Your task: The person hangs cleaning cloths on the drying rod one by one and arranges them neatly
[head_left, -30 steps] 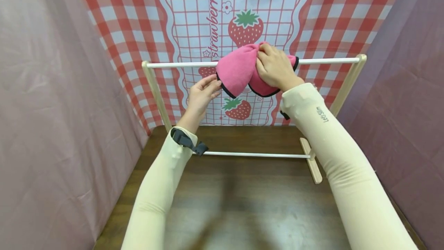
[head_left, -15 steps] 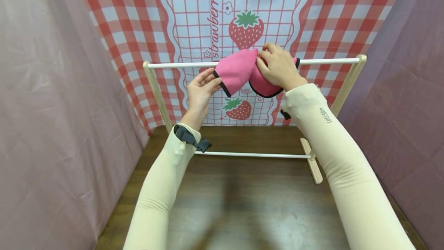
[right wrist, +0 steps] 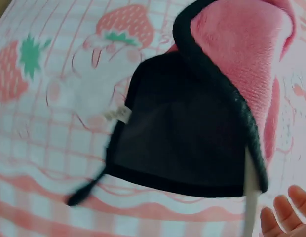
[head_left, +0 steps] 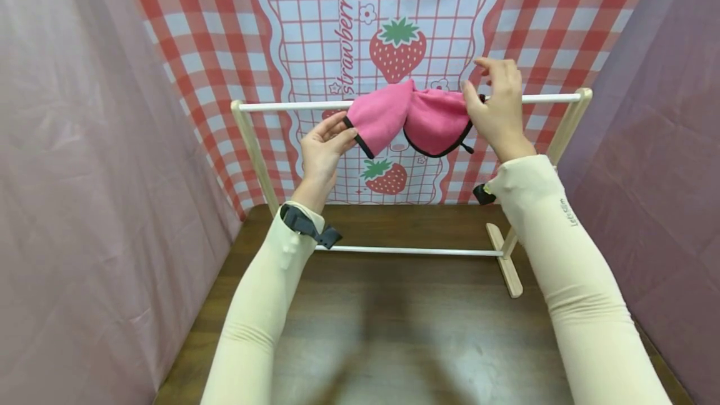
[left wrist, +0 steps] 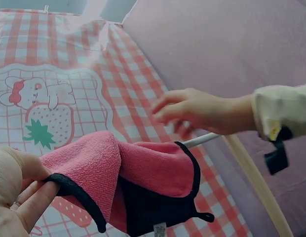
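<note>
A pink cloth (head_left: pixel 435 122) with black edging hangs over the white top bar (head_left: pixel 287 105) of a wooden rack, bunched to a peak in its middle. My left hand (head_left: pixel 323 152) pinches its left black edge between thumb and fingers. At the cloth's right end, my right hand (head_left: pixel 500 108) is raised with fingers loosely bent and holding nothing. In the left wrist view, that right hand (left wrist: pixel 197 111) hovers beyond the cloth (left wrist: pixel 158 168). The right wrist view shows the cloth's black underside (right wrist: pixel 177 133), a small tag (right wrist: pixel 121 114) and a black hanging loop (right wrist: pixel 84 192).
The rack's wooden right post (head_left: pixel 568 127) rises from a flat foot (head_left: pixel 505 261) on the brown table (head_left: pixel 388 317). A lower white bar (head_left: pixel 410 251) spans the rack. A strawberry-patterned sheet (head_left: pixel 388 11) hangs behind, with pink curtains (head_left: pixel 101 161) at both sides.
The right hand has let go of the cloth's middle and moved right, uncovering its right half and loop. The left hand has come to pinch the left edge and drawn it slightly leftward.
</note>
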`<state>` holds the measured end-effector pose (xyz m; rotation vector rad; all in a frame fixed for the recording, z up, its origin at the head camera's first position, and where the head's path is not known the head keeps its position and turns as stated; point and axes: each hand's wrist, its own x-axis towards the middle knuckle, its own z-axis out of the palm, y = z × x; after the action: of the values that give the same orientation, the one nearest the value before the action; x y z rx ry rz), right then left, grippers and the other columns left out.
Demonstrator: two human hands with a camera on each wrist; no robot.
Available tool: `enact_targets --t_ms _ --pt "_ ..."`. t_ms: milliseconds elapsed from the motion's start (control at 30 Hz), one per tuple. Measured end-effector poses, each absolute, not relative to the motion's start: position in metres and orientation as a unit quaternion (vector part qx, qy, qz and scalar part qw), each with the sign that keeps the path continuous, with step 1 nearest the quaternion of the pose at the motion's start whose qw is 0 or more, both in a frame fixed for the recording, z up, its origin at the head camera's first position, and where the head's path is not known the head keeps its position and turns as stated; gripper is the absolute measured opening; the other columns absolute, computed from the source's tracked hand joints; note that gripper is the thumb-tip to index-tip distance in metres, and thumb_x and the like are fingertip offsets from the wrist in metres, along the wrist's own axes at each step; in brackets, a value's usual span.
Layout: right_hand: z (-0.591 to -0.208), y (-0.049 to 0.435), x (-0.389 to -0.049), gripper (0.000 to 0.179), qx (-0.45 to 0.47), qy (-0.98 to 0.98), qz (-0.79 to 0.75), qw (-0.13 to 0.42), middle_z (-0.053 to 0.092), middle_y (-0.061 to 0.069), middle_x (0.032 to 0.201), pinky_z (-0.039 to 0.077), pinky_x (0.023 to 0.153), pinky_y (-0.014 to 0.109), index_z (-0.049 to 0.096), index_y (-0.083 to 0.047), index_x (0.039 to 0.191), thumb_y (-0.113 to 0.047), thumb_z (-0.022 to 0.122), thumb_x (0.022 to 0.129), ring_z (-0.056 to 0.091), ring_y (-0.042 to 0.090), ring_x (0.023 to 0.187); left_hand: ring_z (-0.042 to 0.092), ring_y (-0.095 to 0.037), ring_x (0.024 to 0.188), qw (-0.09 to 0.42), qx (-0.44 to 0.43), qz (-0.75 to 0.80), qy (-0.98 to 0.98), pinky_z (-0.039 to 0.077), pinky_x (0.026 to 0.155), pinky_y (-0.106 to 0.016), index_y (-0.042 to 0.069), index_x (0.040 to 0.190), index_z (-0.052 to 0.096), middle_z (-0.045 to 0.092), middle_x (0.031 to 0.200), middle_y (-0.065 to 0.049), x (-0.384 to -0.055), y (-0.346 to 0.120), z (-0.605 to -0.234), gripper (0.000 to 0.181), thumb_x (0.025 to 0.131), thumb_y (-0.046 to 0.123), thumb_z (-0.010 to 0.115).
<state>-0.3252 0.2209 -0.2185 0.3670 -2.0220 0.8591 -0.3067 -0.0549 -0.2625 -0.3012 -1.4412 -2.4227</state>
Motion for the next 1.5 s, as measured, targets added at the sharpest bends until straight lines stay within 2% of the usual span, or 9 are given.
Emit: enact_targets --t_ms 100,200,333,433,667,1033,1133,1300,1500 --pt "-0.233 0.228 -0.318 0.031 0.093 -0.773 0.448 0.440 0.054 -0.003 0.092 0.042 0.075 0.019 0.061 0.001 0.119 -0.013 0.065 0.092 0.051 0.009 0.082 0.067 -0.010 0.070 0.157 -0.106 -0.843 -0.503 0.059 0.070 -0.026 -0.014 0.121 0.063 0.066 0.080 -0.002 -0.307 -0.055 -0.262 0.038 0.083 -0.018 0.068" --pt "-0.252 0.231 -0.312 0.019 0.068 -0.736 0.555 0.382 0.056 -0.013 0.082 0.046 0.065 0.014 0.063 -0.007 0.107 -0.017 0.068 0.093 0.054 0.001 0.070 0.066 -0.010 0.070 0.160 -0.105 -0.843 -0.504 0.059 0.070 -0.025 -0.014 0.120 0.063 0.066 0.080 -0.002 -0.306 -0.055 -0.261 0.038 0.083 -0.018 0.068" --pt "-0.272 0.229 -0.311 0.004 0.099 -0.638 0.707 0.288 0.066 -0.005 0.074 0.053 0.060 0.017 0.065 -0.011 0.093 -0.012 0.068 0.094 0.063 0.006 0.063 0.066 -0.010 0.069 0.163 -0.106 -0.843 -0.502 0.059 0.069 -0.025 -0.014 0.120 0.063 0.067 0.079 -0.001 -0.307 -0.055 -0.261 0.038 0.083 -0.018 0.068" --pt "-0.280 0.225 -0.311 0.007 0.130 -0.545 0.790 0.248 0.069 0.002 0.077 0.057 0.062 0.022 0.067 -0.008 0.091 -0.001 0.068 0.092 0.067 0.011 0.063 0.067 -0.010 0.069 0.166 -0.109 -0.843 -0.500 0.059 0.068 -0.025 -0.014 0.120 0.063 0.068 0.079 -0.001 -0.307 -0.055 -0.261 0.039 0.082 -0.019 0.068" --pt "-0.273 0.222 -0.310 0.011 0.130 -0.453 0.852 0.229 0.069 0.009 0.081 0.058 0.057 0.025 0.069 0.001 0.093 0.009 0.071 0.086 0.067 0.016 0.061 0.069 -0.009 0.071 0.177 -0.122 -0.839 -0.500 0.059 0.068 -0.024 -0.016 0.121 0.061 0.072 0.080 0.001 -0.309 -0.058 -0.259 0.039 0.083 -0.019 0.067" --pt "-0.231 0.239 -0.307 0.015 0.108 -0.433 0.873 0.198 0.064 0.009 0.080 0.051 0.044 0.021 0.069 0.001 0.094 0.013 0.062 0.090 0.059 0.014 0.058 0.066 -0.012 0.078 0.140 -0.131 -0.817 -0.544 0.058 0.065 -0.024 -0.004 0.132 0.060 0.070 0.085 -0.004 -0.319 -0.077 -0.235 0.057 0.079 -0.024 0.067" --pt "-0.219 0.247 -0.308 0.015 0.097 -0.444 0.867 0.204 0.064 0.008 0.079 0.050 0.044 0.021 0.071 0.001 0.093 0.012 0.062 0.090 0.059 0.013 0.059 0.067 -0.013 0.075 0.128 -0.134 -0.823 -0.536 0.058 0.060 -0.023 -0.002 0.135 0.059 0.072 0.095 -0.010 -0.323 -0.084 -0.225 0.062 0.078 -0.026 0.065" --pt "-0.203 0.264 -0.307 0.014 0.086 -0.490 0.843 0.207 0.065 0.007 0.075 0.051 0.045 0.020 0.075 -0.001 0.091 0.010 0.066 0.089 0.060 0.011 0.057 0.067 -0.014 0.077 0.105 -0.140 -0.826 -0.535 0.058 0.061 -0.023 0.000 0.138 0.056 0.062 0.130 -0.015 -0.330 -0.097 -0.214 0.067 0.078 -0.030 0.059" --pt "-0.210 0.273 -0.304 0.016 0.072 -0.569 0.803 0.162 0.064 0.004 0.072 0.045 0.039 0.017 0.077 -0.007 0.090 0.005 0.067 0.091 0.055 0.008 0.054 0.065 -0.012 0.076 0.073 -0.122 -0.806 -0.575 0.057 0.061 -0.022 0.001 0.141 0.054 0.055 0.139 -0.015 -0.337 -0.104 -0.216 0.068 0.080 -0.029 0.058"
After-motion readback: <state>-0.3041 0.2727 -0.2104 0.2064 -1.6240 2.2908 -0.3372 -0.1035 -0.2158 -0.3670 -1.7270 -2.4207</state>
